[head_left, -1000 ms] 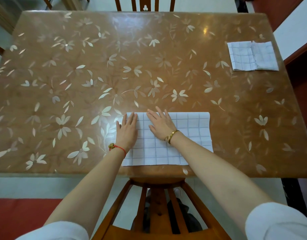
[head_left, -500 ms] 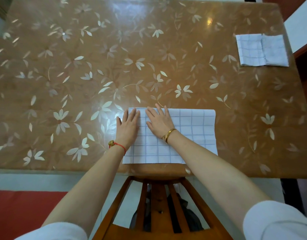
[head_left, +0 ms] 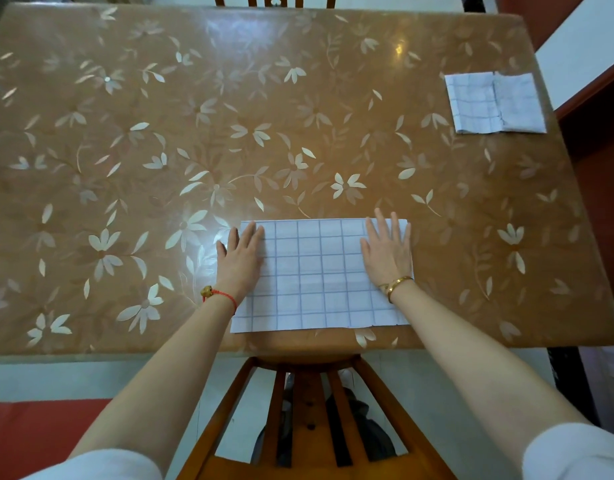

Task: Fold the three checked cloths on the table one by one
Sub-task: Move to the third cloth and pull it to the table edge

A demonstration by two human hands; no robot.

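Note:
A white checked cloth (head_left: 316, 275), folded into a wide rectangle, lies flat at the near edge of the table (head_left: 194, 133). My left hand (head_left: 241, 259) rests flat on its left end, fingers spread, partly on the table. My right hand (head_left: 388, 251) presses flat on its right end. Neither hand grips anything. At the far right of the table sit folded checked cloths (head_left: 494, 102), two folded pieces side by side or overlapping.
The table has a glossy brown floral cover. A wooden chair back (head_left: 312, 410) stands between me and the near edge. Another chair (head_left: 274, 0) is at the far side. A dark red wall or cabinet (head_left: 599, 202) borders the right.
My right hand slid from beside my left hand to the cloth's right end, smoothing it. My left hand stayed at the left end.

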